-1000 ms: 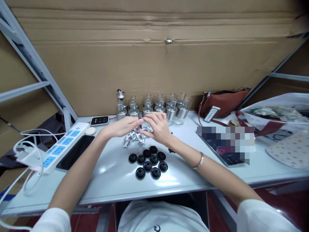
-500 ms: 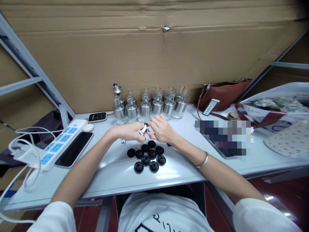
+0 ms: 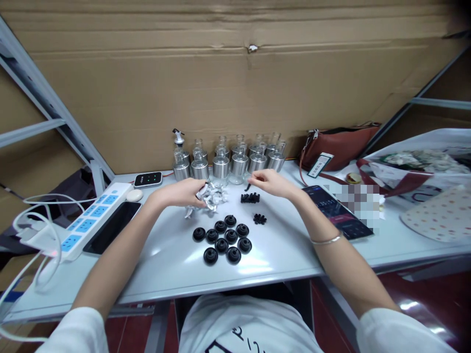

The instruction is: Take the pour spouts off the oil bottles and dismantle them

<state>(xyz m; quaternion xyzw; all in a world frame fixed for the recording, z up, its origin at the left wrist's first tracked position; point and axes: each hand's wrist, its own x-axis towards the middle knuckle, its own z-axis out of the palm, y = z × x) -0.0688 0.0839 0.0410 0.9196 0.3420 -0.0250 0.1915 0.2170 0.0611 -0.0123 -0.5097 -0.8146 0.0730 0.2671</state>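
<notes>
My left hand (image 3: pixel 184 192) is closed on a silver pourer spout (image 3: pixel 202 191), partly hidden by the fingers. It is at the left side of a pile of similar shiny silver spouts (image 3: pixel 217 197). To the right, my right hand (image 3: pixel 274 183) pinches a small black lever-like piece (image 3: pixel 248 187) between thumb and fingertips. Just below that piece lies a cluster of small black pieces (image 3: pixel 250 198). Several tiny black plugs (image 3: pixel 259 219) sit nearer to me. Black round stoppers (image 3: pixel 221 244) are grouped at the middle front of the table.
Glass bottles with silver bands (image 3: pixel 221 167) stand in rows at the back; one carries a pourer (image 3: pixel 178 137). A power strip (image 3: pixel 97 215) and a phone (image 3: pixel 114 228) lie left. A tablet-like screen (image 3: pixel 342 215), brown bag (image 3: pixel 342 149) and white bag (image 3: pixel 441 147) are right.
My hands, together over the spout before, have moved apart. The left has shifted left, and the right has gone right and now pinches a black piece. The silver pile and small black pieces are uncovered.
</notes>
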